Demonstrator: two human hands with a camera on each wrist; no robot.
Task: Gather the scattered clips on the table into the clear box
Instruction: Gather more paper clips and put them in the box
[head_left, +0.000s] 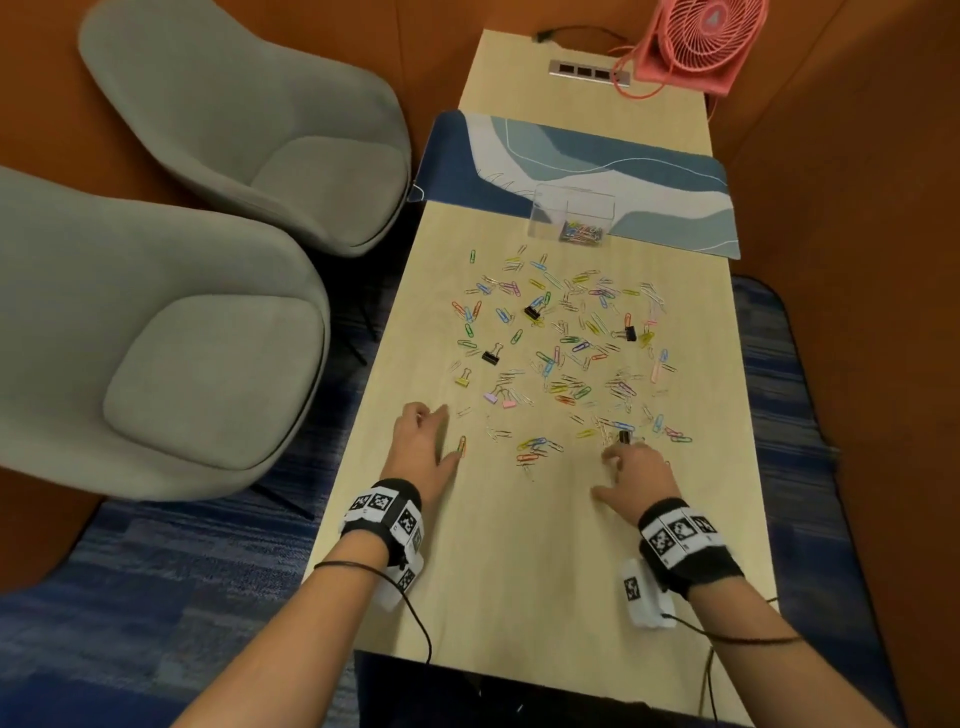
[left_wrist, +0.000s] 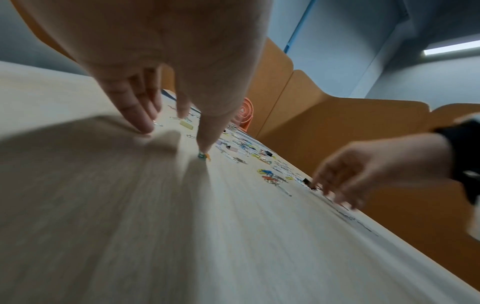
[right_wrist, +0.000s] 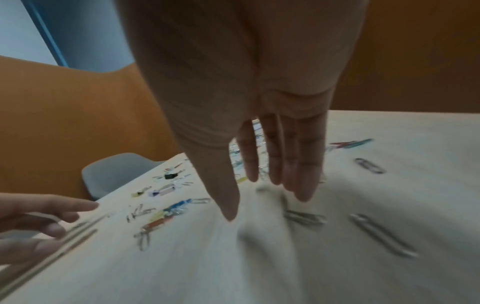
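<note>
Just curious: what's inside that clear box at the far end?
The clear box holds a small heap of coloured paper clips in its near right corner; anything beneath them is hidden.

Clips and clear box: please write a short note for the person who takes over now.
Left hand: open, thumb tip on an orange paper clip, nothing in its grip.
Right hand: open, fingertips at a black binder clip, nothing held.
Clear box: at the mat's near edge, a few clips inside.
Left: nearly all scattered clips lie on the table.
</note>
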